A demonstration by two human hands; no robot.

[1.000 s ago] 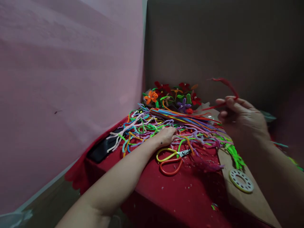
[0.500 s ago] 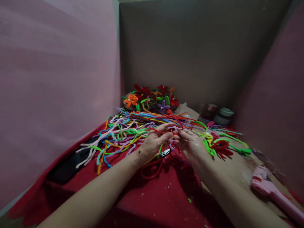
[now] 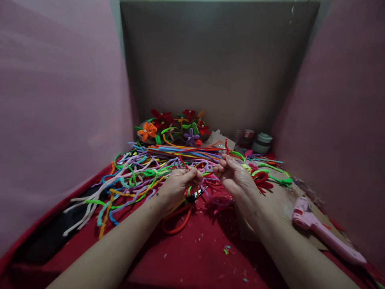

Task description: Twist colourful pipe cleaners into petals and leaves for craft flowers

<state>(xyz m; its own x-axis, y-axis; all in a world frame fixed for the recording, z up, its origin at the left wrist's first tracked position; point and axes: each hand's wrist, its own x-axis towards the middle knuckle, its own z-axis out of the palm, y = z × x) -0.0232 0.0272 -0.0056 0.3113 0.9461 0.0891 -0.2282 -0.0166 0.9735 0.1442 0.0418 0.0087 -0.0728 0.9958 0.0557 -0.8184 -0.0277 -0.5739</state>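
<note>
My left hand (image 3: 182, 180) is closed in a pinch over the middle of the work surface, a thin red pipe cleaner (image 3: 182, 161) sticking up from its fingertips. Apart from it, to the right, my right hand (image 3: 237, 176) has its thumb and finger pressed together, with a red pipe cleaner piece (image 3: 227, 147) standing above them. Whether both red pieces are one length cannot be made out. Beneath my left hand lie small scissors (image 3: 197, 194) and a looped red pipe cleaner (image 3: 177, 231). A red looped pipe-cleaner shape (image 3: 262, 180) lies beside my right wrist.
Loose coloured pipe cleaners (image 3: 120, 196) spread across the left, over a dark flat object (image 3: 54, 237). Finished pipe-cleaner flowers (image 3: 147, 131) stand at the back. A pink glue gun (image 3: 326, 235) rests on cardboard (image 3: 275, 212) at right, with a lidded jar (image 3: 262, 143) behind.
My hands have drawn apart from being close together, each with red pipe cleaner at its fingertips. The camera view has turned to the right, so the surroundings appear farther left.
</note>
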